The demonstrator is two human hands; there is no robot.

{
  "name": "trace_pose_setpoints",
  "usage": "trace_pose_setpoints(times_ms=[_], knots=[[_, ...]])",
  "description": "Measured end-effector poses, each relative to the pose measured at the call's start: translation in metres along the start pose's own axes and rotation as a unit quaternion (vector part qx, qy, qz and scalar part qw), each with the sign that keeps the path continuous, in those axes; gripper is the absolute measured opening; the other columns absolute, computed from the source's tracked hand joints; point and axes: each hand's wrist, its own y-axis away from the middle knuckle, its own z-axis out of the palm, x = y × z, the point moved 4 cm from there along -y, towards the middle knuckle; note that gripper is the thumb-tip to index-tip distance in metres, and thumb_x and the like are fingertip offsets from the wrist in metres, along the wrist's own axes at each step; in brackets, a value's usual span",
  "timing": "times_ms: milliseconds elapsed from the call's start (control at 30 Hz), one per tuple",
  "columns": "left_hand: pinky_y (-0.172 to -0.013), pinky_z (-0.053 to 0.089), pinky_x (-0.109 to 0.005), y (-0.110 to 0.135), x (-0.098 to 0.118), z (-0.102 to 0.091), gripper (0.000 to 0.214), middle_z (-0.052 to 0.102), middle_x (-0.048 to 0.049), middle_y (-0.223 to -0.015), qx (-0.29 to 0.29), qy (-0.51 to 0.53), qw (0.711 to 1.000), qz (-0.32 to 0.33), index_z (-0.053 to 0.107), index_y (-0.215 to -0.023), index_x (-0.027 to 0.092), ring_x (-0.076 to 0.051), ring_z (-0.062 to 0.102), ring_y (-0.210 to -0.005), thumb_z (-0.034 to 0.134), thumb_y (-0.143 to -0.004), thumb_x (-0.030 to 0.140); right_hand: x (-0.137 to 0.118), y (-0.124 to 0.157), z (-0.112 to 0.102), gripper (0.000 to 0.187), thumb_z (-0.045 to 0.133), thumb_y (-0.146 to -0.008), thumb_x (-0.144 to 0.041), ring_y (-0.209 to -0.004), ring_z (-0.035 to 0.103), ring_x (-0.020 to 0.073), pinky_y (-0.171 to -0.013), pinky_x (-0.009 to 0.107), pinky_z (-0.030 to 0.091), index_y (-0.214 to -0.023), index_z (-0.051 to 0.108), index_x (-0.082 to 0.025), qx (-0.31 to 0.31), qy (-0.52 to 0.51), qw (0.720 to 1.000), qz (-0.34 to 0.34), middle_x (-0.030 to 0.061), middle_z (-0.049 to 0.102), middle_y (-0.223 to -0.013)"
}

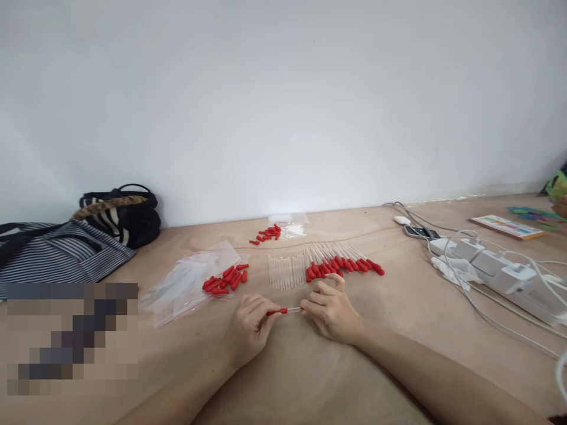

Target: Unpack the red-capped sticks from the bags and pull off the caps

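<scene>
Between thumb and fingers, my left hand (252, 323) pinches a red rubber bulb (283, 310). A thin clear dropper tube (294, 310) runs from the bulb's mouth into the fingers of my right hand (330, 310), which are closed on it. Bulb and tube lie in one line; how deep the tube sits inside is hidden. Just beyond my hands is a row of bare clear tubes (286, 273). To its right lie several droppers with red bulbs (345, 264), bulb ends toward me. A pile of loose red bulbs (225, 280) rests to the left.
Clear plastic bags (186, 283) spread left of the loose bulbs. More red bulbs (266, 234) lie near a small bag (295, 224) by the wall. White chargers on a power strip (500, 271) with cables occupy the right; a striped bag (66, 251) and black bag (133, 218) are at left.
</scene>
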Motion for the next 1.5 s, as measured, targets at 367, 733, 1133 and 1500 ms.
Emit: trace_pose_setpoints(times_ms=[367, 733, 1133, 1500], knots=[[-0.061, 0.042, -0.027, 0.009, -0.022, -0.017, 0.018, 0.061, -0.0014, -0.069, 0.075, -0.079, 0.99, -0.09, 0.054, -0.077, 0.019, -0.015, 0.055, -0.066, 0.041, -0.087, 0.023, 0.019, 0.008, -0.01, 0.02, 0.043, -0.085, -0.02, -0.068, 0.044, 0.0118, -0.084, 0.038, 0.019, -0.075, 0.061, -0.019, 0.034, -0.043, 0.995, 0.083, -0.0023, 0.057, -0.06], [-0.073, 0.033, -0.037, 0.003, -0.065, -0.044, 0.02, 0.066, -0.0051, -0.081, 0.101, -0.275, 0.939, -0.18, 0.063, -0.08, 0.021, -0.024, 0.057, -0.081, 0.047, -0.083, 0.033, 0.025, -0.007, 0.01, 0.017, 0.048, -0.083, -0.022, -0.07, 0.047, 0.0123, -0.073, 0.033, 0.018, -0.085, 0.065, -0.024, 0.049, 0.018, 0.972, 0.231, -0.0017, 0.062, -0.066], [-0.074, 0.029, -0.038, 0.014, -0.111, -0.065, 0.025, 0.066, -0.0047, -0.082, 0.041, -0.287, 0.862, -0.416, 0.057, -0.083, 0.02, -0.026, 0.056, -0.087, 0.049, -0.076, 0.043, 0.033, -0.063, 0.053, 0.022, 0.045, -0.076, -0.015, -0.084, 0.048, 0.0244, -0.075, 0.041, 0.02, -0.077, 0.067, -0.015, -0.141, 0.118, 0.933, 0.309, 0.0119, 0.065, -0.082], [-0.083, 0.039, -0.039, 0.005, -0.072, -0.032, 0.027, 0.06, -0.01, -0.095, 0.031, -0.237, 0.958, -0.161, 0.06, -0.091, 0.018, -0.025, 0.054, -0.093, 0.051, -0.078, 0.039, 0.023, -0.064, 0.059, 0.024, 0.044, -0.078, -0.016, -0.091, 0.048, 0.0266, -0.078, 0.042, 0.02, -0.084, 0.067, -0.013, -0.191, 0.104, 0.926, 0.31, 0.0152, 0.064, -0.089]])
